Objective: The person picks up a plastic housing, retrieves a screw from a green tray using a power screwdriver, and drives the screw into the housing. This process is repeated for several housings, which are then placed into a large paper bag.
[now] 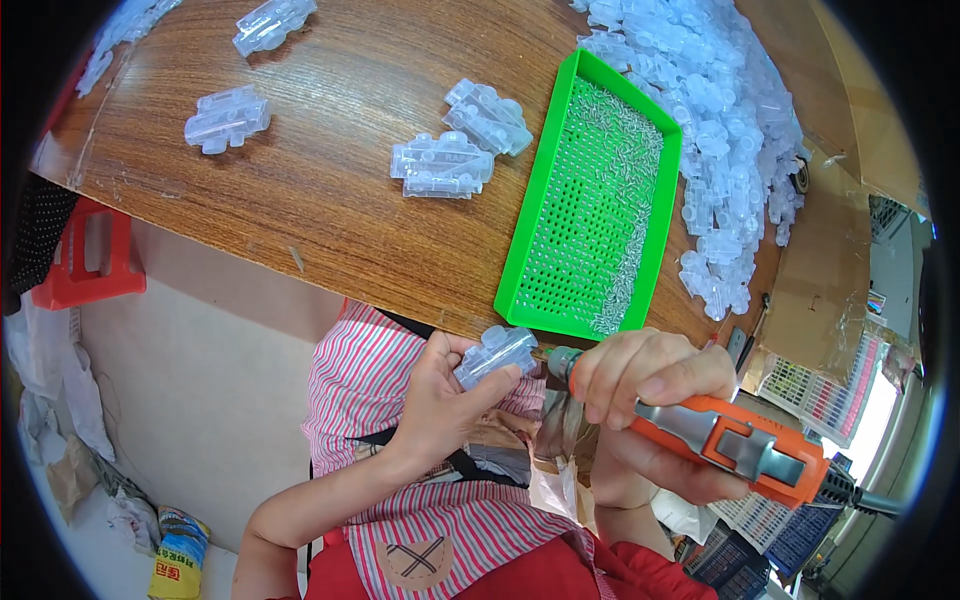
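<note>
Head view:
1. A green tray (pixel 545 180) is set near the edge of the brown wood-grain table (pixel 330 200); its perforated floor is partly covered by small silvery screws (pixel 625 285), gathered mostly along its right and far sides.
2. Just beyond the near-left corner of the green tray, a clear plastic piece (pixel 495 355) is gripped by the left hand (pixel 437 400), with the thumb laid along it and the fingers closed behind.
3. On the near side of the green tray, an orange power screwdriver (pixel 730 445) is gripped by the right hand (pixel 655 385), the fingers being wrapped around its front part. Its nose is pointed left, toward the held piece; whether the two are touching cannot be told.
4. The screwdriver is joined at its rear to a dark cable (pixel 878 502), which is seen to the right of and below the green tray.
5. To the left of the green tray, two similar clear pieces (pixel 442 166) are laid close together, and two more loose pieces (pixel 228 119) are placed farther left, well apart from the tray.
6. To the right of the green tray, a large heap of clear plastic parts (pixel 715 150) is piled, bordered by cardboard (pixel 820 270).
</note>
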